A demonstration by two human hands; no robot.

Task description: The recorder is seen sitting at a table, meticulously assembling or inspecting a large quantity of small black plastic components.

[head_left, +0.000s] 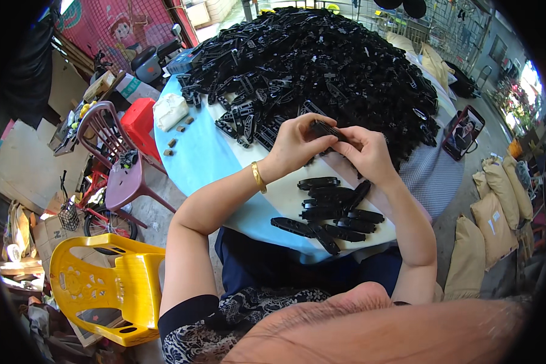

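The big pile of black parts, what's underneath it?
The pile rests on a round table; its light blue cover shows at the left edge, a checked cloth at the right. The table top under the pile is covered and cannot be seen.

Daylit open work area with a grey concrete floor [164,209]; a round table [200,158] under a light blue cover stands at centre. On the left: a yellow plastic chair [103,285], a maroon plastic chair [118,164], a red stool [141,124], a bicycle wheel [106,223] and flattened cardboard [18,164]. On the right: tan filled sacks [491,212] line the floor, with wire mesh fencing [443,24] behind.
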